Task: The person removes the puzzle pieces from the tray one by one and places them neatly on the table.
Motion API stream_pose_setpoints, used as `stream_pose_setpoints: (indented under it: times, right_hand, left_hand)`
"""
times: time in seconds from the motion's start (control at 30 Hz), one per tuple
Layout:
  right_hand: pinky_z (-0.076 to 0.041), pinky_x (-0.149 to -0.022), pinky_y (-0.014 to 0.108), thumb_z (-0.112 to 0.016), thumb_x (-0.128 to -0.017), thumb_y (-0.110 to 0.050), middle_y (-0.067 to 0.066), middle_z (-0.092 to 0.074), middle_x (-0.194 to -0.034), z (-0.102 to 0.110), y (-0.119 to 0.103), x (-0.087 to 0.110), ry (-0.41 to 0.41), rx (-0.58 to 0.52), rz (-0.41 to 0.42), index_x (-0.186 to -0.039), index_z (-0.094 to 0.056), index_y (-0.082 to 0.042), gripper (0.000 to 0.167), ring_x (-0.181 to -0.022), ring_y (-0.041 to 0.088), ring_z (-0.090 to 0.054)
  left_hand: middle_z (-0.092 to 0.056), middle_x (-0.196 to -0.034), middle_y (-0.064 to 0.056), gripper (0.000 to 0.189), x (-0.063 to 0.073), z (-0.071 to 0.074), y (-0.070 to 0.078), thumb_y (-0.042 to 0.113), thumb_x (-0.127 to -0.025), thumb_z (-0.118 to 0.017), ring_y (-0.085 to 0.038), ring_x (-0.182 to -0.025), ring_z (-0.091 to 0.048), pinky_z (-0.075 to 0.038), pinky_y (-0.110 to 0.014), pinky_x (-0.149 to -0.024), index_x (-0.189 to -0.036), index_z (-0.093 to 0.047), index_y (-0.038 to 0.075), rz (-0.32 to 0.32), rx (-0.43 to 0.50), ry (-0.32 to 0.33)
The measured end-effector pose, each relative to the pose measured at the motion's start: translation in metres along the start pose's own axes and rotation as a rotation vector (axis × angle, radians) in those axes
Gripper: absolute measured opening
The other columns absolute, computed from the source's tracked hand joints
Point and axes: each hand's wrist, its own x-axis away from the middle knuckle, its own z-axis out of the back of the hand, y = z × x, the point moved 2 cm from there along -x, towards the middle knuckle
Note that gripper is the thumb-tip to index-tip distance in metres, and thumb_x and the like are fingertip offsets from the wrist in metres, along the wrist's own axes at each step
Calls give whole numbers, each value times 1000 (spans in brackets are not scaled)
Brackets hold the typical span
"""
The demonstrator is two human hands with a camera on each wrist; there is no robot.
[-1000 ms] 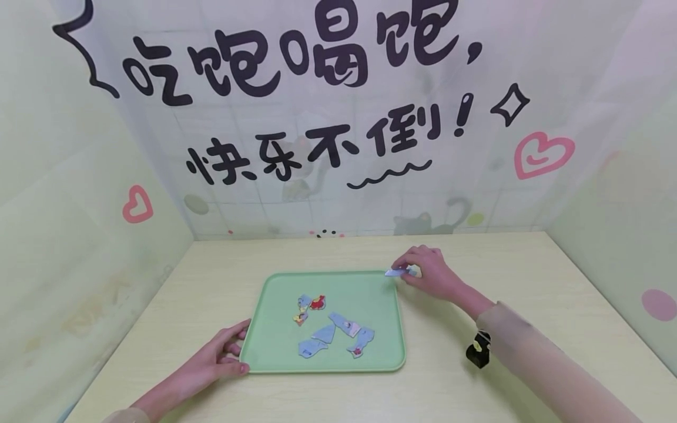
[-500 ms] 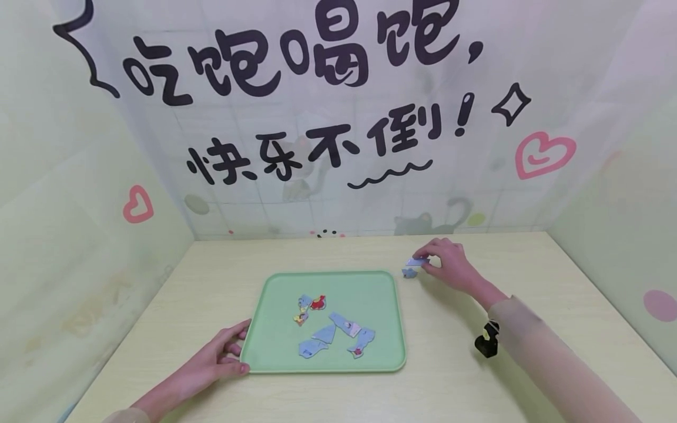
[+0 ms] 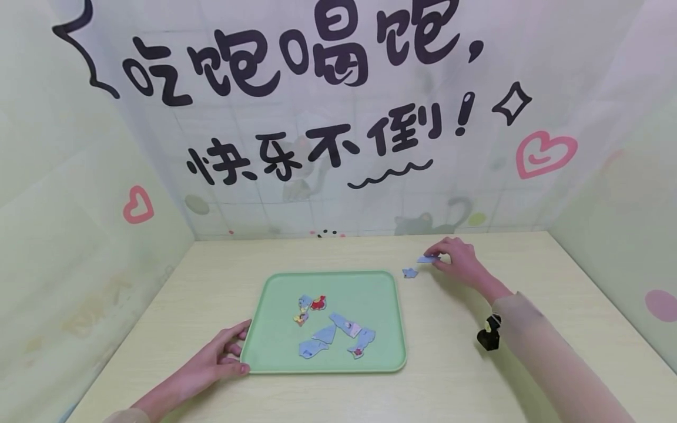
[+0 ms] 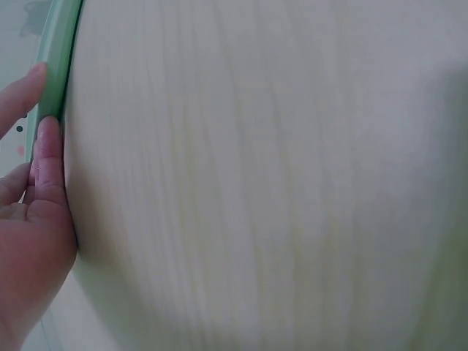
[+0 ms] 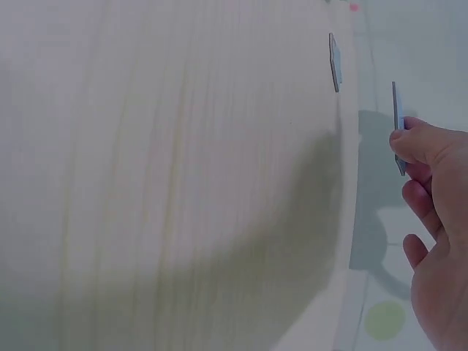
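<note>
Right hand (image 3: 457, 261) pinches blue piece (image 3: 425, 259) past far right corner of tray (image 3: 280, 338); right wrist view shows it edge-on. Left hand (image 3: 224, 354), fingers relaxed, touches tray's left rim. Only head view shows cut pieces (image 3: 346, 326) on tray.

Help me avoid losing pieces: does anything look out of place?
One blue puzzle piece looks stray on the table, off the far right corner of the green tray, apart from the puzzle pieces inside it.

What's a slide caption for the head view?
Left hand touches a tray of pieces; right hand pinches another piece beyond the tray's far corner.
</note>
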Motion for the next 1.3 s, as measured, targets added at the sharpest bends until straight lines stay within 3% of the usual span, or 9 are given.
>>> stream_pose_setpoints:
  times: [0.33, 0.73, 0.93, 1.13, 1.3]
  right_hand:
    - [-33, -87, 57, -69, -87, -5, 12, -70, -108, -4, 12, 4, -74, -3, -70, -107, -73, -11, 21, -104, 35, -54]
    - [-35, -92, 62, -70, -88, -6, 10, -69, -105, -8, 18, 7, -136, -37, -107, -107, -73, -13, 21, -106, 36, -57]
    - [-49, -89, 47, -69, -88, -3, 11, -71, -100, -9, 22, 8, -171, -116, -66, -107, -74, -5, 20, -96, 28, -63]
    - [-50, -93, 41, -68, -90, -6, 15, -69, -112, -6, 26, 14, -217, -226, -82, -113, -72, -4, 23, -104, 30, -62]
    - [-48, -91, 34, -67, -92, -8, 16, -67, -112, -6, 31, 16, -226, -280, -83, -115, -72, -4, 23, -104, 29, -59]
  left_hand:
    - [-28, -139, -21, 92, 0, 0, -1, 16, -85, -76, -2, -99, -44, -49, -17, -82, -156, -19, 2, 3, 4, -4]
    - [-28, -139, -21, 93, -1, 0, 0, 16, -85, -76, -1, -99, -44, -50, -17, -82, -156, -17, 1, 15, 2, -6]
    - [-28, -139, -21, 93, 0, 0, 0, 16, -85, -75, -1, -99, -44, -49, -17, -82, -156, -18, 1, 13, -1, -4]
    - [-29, -139, -21, 92, 0, -1, 0, 15, -85, -76, -2, -99, -45, -49, -18, -82, -156, -19, 2, 14, -1, -1]
    - [-28, -139, -20, 93, 0, 0, 0, 15, -85, -75, -3, -100, -45, -49, -17, -83, -157, -18, 2, 20, 6, -4]
